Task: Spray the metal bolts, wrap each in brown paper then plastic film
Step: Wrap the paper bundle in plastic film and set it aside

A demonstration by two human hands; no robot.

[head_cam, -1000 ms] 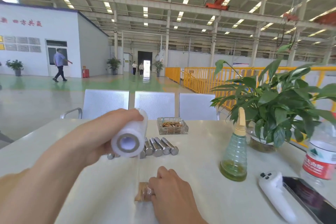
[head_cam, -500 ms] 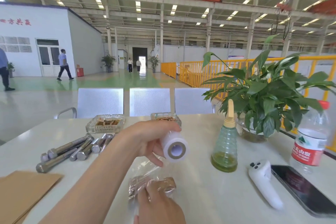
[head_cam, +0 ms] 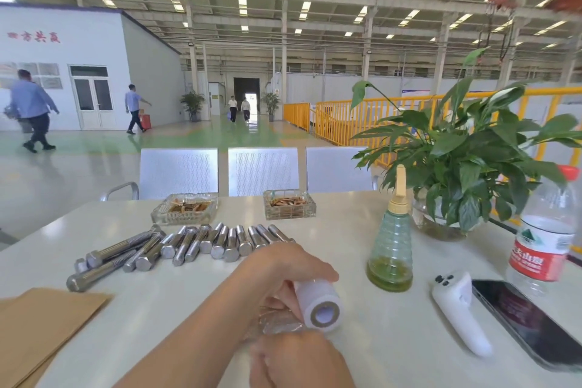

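My left hand [head_cam: 283,274] grips a white roll of plastic film [head_cam: 321,305] low over the table, with crumpled clear film [head_cam: 277,323] trailing from it. Just below, my right hand [head_cam: 296,356] holds the wrapped bolt, which is hidden under the hand and the film. Several bare metal bolts [head_cam: 189,244] lie in a row across the table behind my hands. Brown paper sheets [head_cam: 41,324] lie at the near left. A green spray bottle [head_cam: 390,249] stands to the right.
Two glass ashtrays [head_cam: 184,208] sit at the table's far edge before metal chairs [head_cam: 263,170]. A potted plant [head_cam: 466,167], water bottle [head_cam: 544,236], white controller [head_cam: 459,312] and black phone [head_cam: 529,318] crowd the right side. People walk in the hall behind.
My left hand has brought the film roll down and to the right, close over the bolt under my right hand. The view has swung left, showing the bolts and paper.
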